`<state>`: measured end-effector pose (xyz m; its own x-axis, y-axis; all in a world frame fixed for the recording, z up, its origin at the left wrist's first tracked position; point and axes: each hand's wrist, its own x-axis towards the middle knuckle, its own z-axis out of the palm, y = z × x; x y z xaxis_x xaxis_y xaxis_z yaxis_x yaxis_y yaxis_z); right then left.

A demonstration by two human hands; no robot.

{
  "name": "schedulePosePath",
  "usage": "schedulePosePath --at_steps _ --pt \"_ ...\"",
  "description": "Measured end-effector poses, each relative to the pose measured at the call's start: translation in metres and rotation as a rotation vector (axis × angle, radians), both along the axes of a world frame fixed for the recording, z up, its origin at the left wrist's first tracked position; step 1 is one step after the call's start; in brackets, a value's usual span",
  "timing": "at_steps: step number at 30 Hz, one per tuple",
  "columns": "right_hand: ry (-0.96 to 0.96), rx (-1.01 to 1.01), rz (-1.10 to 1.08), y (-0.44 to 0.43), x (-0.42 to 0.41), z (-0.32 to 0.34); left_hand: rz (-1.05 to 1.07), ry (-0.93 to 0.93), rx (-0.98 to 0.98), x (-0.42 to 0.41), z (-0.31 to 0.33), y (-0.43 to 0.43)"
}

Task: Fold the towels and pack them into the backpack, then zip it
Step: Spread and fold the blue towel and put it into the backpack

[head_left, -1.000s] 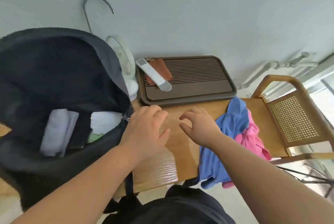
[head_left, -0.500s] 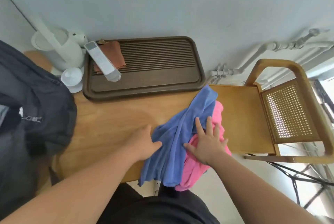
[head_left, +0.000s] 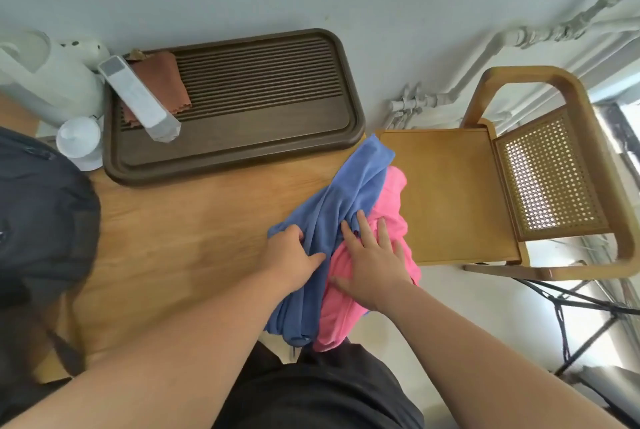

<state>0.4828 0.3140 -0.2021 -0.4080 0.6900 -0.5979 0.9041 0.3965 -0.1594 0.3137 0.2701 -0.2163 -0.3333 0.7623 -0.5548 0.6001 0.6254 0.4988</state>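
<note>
Pinching blue towel (head_left: 341, 207) with my left hand (head_left: 290, 259); right hand (head_left: 374, 260) spread flat on pink towel (head_left: 393, 200). Both towels right of the brown tray (head_left: 239, 137); backpack (head_left: 41, 220) left of it.

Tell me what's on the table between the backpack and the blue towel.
Nothing: the head view shows bare wood between the backpack and the blue towel, apart from the left hand gripping the towel's edge.
</note>
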Motion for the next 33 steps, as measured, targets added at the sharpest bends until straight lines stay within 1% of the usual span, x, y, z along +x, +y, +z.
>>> schedulePosePath --at_steps 3,5,7,9,11,12,14,15,17,18,21,22,25,27,29,31,33 --pt "0.030 -0.025 0.001 0.005 0.002 0.005 -0.006 0.041 0.008 0.005 -0.009 0.003" --pt "0.066 -0.020 -0.029 0.008 0.004 0.009 0.012 0.020 0.054 0.006 -0.005 0.003" --pt "0.104 0.053 -0.055 0.010 0.002 0.016 0.081 -0.026 0.116 0.004 0.007 0.001" --pt "0.170 0.138 -0.042 0.013 -0.007 0.026 0.168 -0.140 0.141 -0.004 0.023 -0.005" --pt "0.281 0.171 0.018 0.018 -0.024 0.038 0.254 -0.338 0.156 -0.013 0.046 -0.013" --pt "0.346 0.181 0.073 0.021 -0.034 0.045 0.275 -0.408 0.177 -0.019 0.059 -0.018" --pt "0.455 0.183 0.217 0.028 -0.054 0.058 0.255 -0.443 0.247 -0.031 0.087 -0.027" --pt "0.488 0.142 0.284 0.030 -0.063 0.063 0.240 -0.436 0.282 -0.037 0.100 -0.031" --pt "0.495 0.058 0.412 0.035 -0.079 0.075 0.215 -0.384 0.348 -0.050 0.125 -0.039" --pt "0.510 0.053 0.462 0.036 -0.086 0.080 0.205 -0.339 0.382 -0.056 0.136 -0.042" --pt "0.598 0.131 0.450 0.041 -0.094 0.092 0.216 -0.161 0.474 -0.079 0.162 -0.053" --pt "0.576 0.137 0.458 0.042 -0.094 0.094 0.229 -0.093 0.495 -0.087 0.167 -0.057" --pt "0.357 0.177 0.473 0.039 -0.092 0.099 0.269 0.083 0.548 -0.114 0.170 -0.070" --pt "0.227 0.245 0.513 0.036 -0.090 0.102 0.300 0.182 0.574 -0.128 0.169 -0.080" --pt "0.123 0.257 0.508 0.030 -0.088 0.107 0.320 0.258 0.617 -0.137 0.169 -0.090" --pt "0.058 0.272 0.472 0.025 -0.086 0.112 0.315 0.309 0.638 -0.144 0.170 -0.100" --pt "0.021 0.306 0.439 0.017 -0.086 0.116 0.279 0.351 0.589 -0.155 0.168 -0.110"
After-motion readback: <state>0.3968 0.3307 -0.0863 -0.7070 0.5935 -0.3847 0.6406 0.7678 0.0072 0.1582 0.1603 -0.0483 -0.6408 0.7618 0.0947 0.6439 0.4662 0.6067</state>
